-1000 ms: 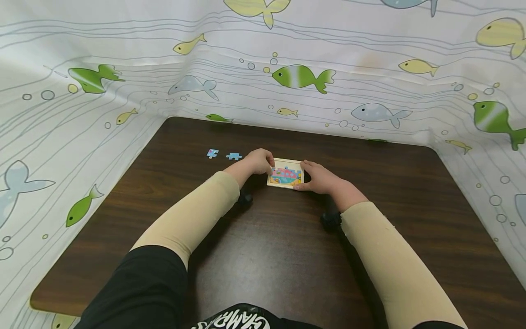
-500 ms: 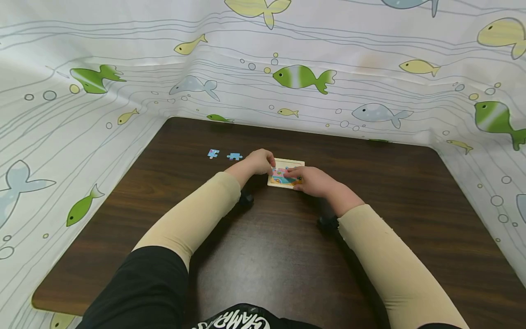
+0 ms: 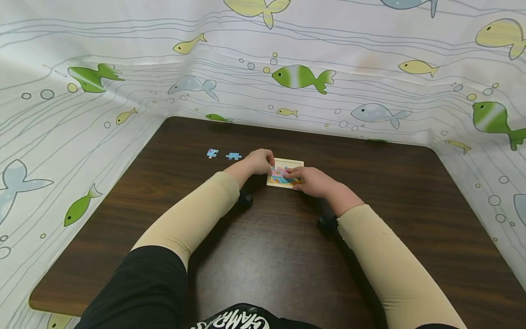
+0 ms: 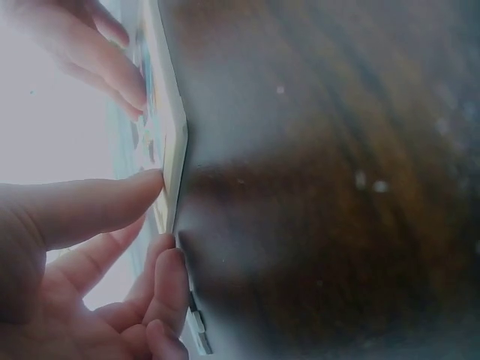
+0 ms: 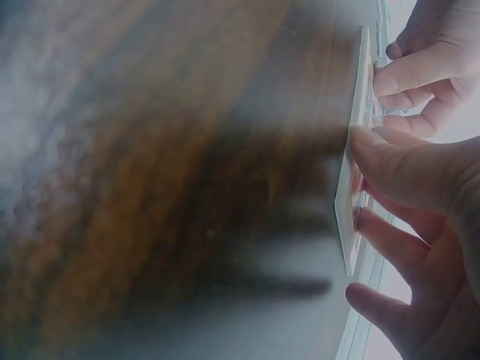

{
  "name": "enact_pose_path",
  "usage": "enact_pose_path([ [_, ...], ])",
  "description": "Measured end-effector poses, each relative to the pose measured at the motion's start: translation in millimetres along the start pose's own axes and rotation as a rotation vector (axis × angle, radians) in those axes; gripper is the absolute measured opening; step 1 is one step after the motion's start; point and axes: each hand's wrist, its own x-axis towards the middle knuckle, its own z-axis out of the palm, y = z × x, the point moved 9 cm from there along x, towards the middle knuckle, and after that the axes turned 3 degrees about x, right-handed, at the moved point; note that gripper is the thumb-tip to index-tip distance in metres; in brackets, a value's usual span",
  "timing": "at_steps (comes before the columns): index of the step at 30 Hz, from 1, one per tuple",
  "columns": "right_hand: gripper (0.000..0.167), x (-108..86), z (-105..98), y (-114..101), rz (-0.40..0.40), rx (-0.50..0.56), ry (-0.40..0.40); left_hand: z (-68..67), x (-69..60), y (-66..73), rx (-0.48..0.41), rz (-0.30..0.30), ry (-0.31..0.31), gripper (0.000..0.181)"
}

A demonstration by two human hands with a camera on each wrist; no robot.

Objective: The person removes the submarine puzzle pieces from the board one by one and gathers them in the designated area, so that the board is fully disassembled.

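A small wooden-framed jigsaw puzzle [image 3: 289,162] with a pink and blue picture lies on the dark table. My left hand [image 3: 259,161] grips its left edge with bent fingers; in the left wrist view the thumb [image 4: 142,191] lies along the rim, and the other fingers curl beside the corner. Whether a loose piece sits under those fingertips is hidden. Over the right half of the picture, my right hand [image 3: 314,180] rests with fingers extended, touching the pieces, while its thumb [image 5: 375,154] meets the near rim. Part of the picture is covered by both hands.
Two loose blue jigsaw pieces lie left of the board: one piece [image 3: 234,156] close to the left wrist, another piece [image 3: 212,153] farther left. Behind the brown table [image 3: 279,256] hangs a white fish-print curtain [image 3: 246,91].
My right hand has shifted left, from the board's right edge onto the picture, its fingers now over the pieces. The left hand has stayed at the left edge.
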Motion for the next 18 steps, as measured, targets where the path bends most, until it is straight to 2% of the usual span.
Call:
enact_pose_path([
  [5,0.052,0.5,0.1,-0.9,-0.005,0.004,0.000,-1.4,-2.2,1.6,-0.023,0.005,0.008,0.019],
  [12,0.050,1.2,1.0,1.1,0.023,0.001,-0.008,-6.4,-3.2,3.9,-0.089,0.029,0.049,0.009],
  [18,0.050,1.1,1.8,2.4,0.038,-0.012,-0.014,-9.5,-7.5,5.8,-0.131,0.043,0.050,0.005],
])
